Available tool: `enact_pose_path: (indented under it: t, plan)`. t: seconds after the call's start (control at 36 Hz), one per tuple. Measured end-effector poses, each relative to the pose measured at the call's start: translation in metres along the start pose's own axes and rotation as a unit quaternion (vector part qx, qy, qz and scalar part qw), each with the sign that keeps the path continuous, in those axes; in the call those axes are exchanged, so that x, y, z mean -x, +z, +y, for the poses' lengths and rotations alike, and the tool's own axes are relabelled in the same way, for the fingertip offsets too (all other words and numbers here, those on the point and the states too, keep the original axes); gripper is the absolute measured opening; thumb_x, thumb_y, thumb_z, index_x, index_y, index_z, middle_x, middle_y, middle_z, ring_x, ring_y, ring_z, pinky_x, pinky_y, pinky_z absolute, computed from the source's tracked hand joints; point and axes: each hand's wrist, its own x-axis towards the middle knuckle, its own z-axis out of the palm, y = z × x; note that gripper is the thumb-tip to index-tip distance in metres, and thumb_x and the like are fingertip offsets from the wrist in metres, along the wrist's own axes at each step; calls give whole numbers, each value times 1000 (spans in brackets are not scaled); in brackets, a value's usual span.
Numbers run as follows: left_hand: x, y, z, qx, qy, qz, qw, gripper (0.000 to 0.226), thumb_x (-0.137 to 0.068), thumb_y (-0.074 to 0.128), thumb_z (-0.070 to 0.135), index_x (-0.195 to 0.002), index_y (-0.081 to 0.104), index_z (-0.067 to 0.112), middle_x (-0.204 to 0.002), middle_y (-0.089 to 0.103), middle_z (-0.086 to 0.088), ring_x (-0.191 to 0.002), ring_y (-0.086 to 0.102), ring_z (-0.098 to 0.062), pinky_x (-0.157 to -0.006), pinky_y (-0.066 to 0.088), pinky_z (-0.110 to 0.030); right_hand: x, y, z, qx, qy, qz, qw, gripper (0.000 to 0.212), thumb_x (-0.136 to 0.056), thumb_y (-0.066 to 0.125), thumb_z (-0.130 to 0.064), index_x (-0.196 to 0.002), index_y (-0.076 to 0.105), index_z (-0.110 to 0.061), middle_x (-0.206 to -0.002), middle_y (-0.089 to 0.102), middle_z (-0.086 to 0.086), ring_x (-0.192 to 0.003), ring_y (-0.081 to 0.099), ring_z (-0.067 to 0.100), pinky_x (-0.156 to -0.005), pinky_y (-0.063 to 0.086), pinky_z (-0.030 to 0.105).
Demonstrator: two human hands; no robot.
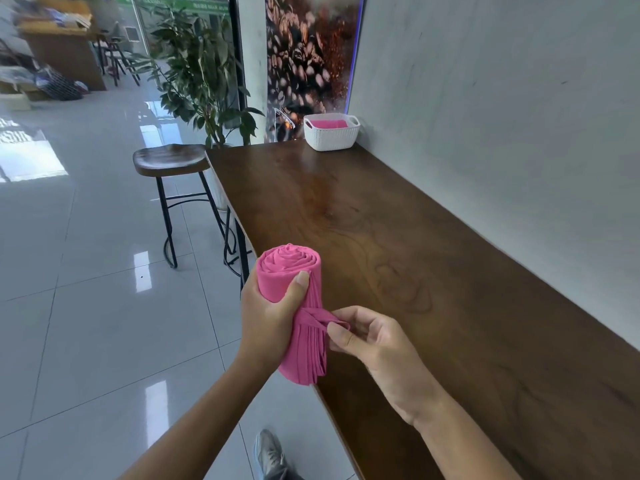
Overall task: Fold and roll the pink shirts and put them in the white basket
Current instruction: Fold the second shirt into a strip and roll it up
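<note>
The basket stands well beyond both hands at the far end of the table, with pink cloth inside. The left hand is wrapped round the rolled shirt, thumb across its front, holding it upright over the table's near edge. The right hand, just beside it, pinches a loose strip of the shirt between thumb and fingers.

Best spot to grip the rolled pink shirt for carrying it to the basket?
Wrap the rolled shirt round its middle from the side, as the left hand does: its layered edges hang loose at the lower end, where the right hand pinches a strip.
</note>
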Motion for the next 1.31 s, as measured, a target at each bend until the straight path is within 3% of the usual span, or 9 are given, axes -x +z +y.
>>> enact_pose_path:
  t: [0.17, 0.39, 0.56, 0.61, 0.72, 0.83, 0.94, 1.08, 1.31]
  plan:
    - [4, -8, 1, -34, 25, 17, 999, 71, -71, 64, 69, -120, 60, 19, -98, 70, 1, -88, 70, -16, -66, 57, -21, 1, 2, -6, -144, 26, -28, 989, 27, -91, 66, -22, -108, 66, 0, -102, 73, 12, -103, 69, 24, -99, 53, 35]
    - [15, -9, -6, -24, -9, 39, 999, 56, -73, 65, 69, -110, 63, 26, -92, 72, 3, -83, 71, -18, -66, 57, -23, 10, 9, -15, -414, 12, -76, 907, 29, -79, 85, -22, -98, 74, -3, -104, 68, 17, -108, 64, 29, -104, 51, 41]
    - [20, -6, -9, -1, -39, 62, 997, 62, -75, 64, 72, -110, 65, 21, -88, 72, -5, -78, 73, -26, -65, 59, -31, 16, 11, -33, -565, -12, 5, 825, 38, -96, 40, -13, -113, 68, 7, -131, 62, 26, -122, 62, 39, -102, 50, 44]
    - [22, -3, -5, 2, -40, 67, 997, 65, -74, 64, 73, -112, 64, 21, -89, 72, -4, -78, 73, -25, -65, 59, -30, 14, 14, -35, -558, -12, 24, 830, 40, -95, 40, -5, -127, 61, 9, -131, 63, 26, -121, 63, 37, -90, 59, 34]
    - [27, 1, 3, 10, -36, 66, 997, 56, -72, 67, 73, -109, 63, 32, -90, 72, 0, -78, 73, -25, -68, 63, -40, 10, 23, -32, -497, -20, 47, 866, 32, -92, 52, -1, -119, 69, 4, -130, 65, 20, -120, 65, 31, -70, 62, 22]
    - [32, -1, 11, 18, -25, 50, 998, 40, -68, 73, 70, -100, 57, 53, -95, 70, 12, -84, 73, -17, -67, 62, -30, 8, 25, -27, -451, -36, 75, 889, 39, -89, 56, -1, -127, 65, -1, -126, 69, 15, -117, 67, 27, -72, 62, 22]
    - [31, -12, 16, -10, -2, 41, 999, 48, -65, 77, 68, -104, 55, 50, -100, 68, 17, -88, 71, -11, -70, 62, -30, 7, 27, -23, -382, -58, 88, 918, 48, -84, 65, -9, -131, 60, -3, -125, 69, 13, -120, 65, 27, -85, 60, 30]
    - [32, -23, 25, -70, 41, 12, 997, 58, -64, 79, 67, -112, 52, 48, -106, 64, 25, -96, 67, -1, -72, 57, -18, 7, 36, -19, -293, -88, 52, 951, 91, -66, 91, -35, -142, 50, -5, -135, 64, 12, -129, 58, 26, -104, 50, 38]
    - [32, -56, 34, -97, 53, -164, 980, 68, -75, 81, 57, -131, 43, 51, -123, 59, 28, -112, 61, 0, -80, 55, -15, 2, 39, -31, -132, -110, 72, 982, 96, -61, 88, -57, -138, 53, -13, -128, 68, 5, -123, 63, 24, -103, 51, 41]
